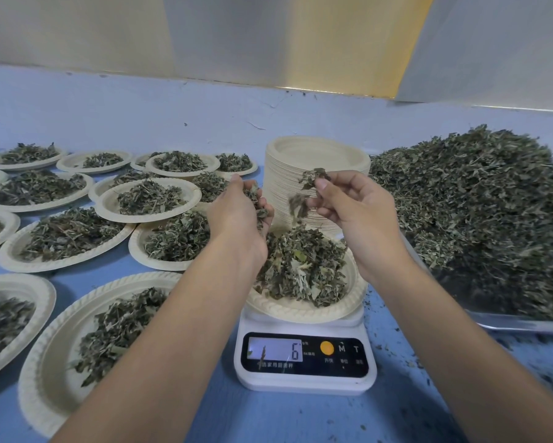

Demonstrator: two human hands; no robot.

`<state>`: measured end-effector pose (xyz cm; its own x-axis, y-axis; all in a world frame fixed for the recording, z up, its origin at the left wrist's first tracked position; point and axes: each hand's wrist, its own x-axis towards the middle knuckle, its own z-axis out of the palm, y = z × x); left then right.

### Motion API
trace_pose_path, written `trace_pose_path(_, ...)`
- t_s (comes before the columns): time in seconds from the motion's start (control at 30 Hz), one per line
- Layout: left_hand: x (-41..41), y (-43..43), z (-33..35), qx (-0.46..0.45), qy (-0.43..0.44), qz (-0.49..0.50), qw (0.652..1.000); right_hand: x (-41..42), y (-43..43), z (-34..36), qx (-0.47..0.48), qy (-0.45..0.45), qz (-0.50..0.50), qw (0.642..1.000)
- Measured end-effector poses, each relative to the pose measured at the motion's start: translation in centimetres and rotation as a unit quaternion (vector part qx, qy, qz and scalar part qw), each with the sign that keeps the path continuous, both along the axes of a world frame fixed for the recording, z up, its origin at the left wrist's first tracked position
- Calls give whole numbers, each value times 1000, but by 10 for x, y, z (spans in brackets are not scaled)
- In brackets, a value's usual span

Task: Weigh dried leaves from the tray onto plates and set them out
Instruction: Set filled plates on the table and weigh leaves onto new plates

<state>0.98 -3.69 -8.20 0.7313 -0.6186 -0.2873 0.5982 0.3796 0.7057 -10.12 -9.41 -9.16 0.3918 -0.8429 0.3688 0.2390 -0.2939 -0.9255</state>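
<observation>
Both my hands hang right over the plate (300, 310) that sits on the scale (305, 380), so the next drop goes straight down, no sideways reach needed. The left grip (236, 215) is curled round a bunch of leaves (257, 199), palm turned inward, just above the left edge of the leaf pile (303, 266) in the plate. The right grip (351, 203) holds a pinch of leaves (313, 177) btw thumb and fingertips, a bit higher, over the plate's far-right side. The display (275, 351) shows a 6; more digits I cannot read.

I judge this is the fine-tuning step: small amounts in or out until the weight fits, but which direction I cannot tell. The tray (521, 324) w/ the big heap of leaves (476, 203) lies to the right, so the right grip is nearer for fetching or returning extra. The filled plates (147, 199) lie to the left on the worktop (300, 417), nearer the left grip, for setting this one out afterwards. The stack of empty plates (316, 155) stands just behind the scale.
</observation>
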Motion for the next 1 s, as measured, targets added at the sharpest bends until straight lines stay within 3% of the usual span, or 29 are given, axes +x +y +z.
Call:
trace_pose_path(0.53, 1, 0, -1, -3, 11, -3, 1000, -3, 5, 2, -52, 80, -15, 995)
trace_pose_path(0.77, 0, 0, 0, -9, 11, -5, 1000, -3, 4, 1, -51, 72, -16, 996)
trace_pose_path(1.0, -6, -1, 2, -2, -65, -12, 998, 2, 15, 5, -102, 58, 67, 991)
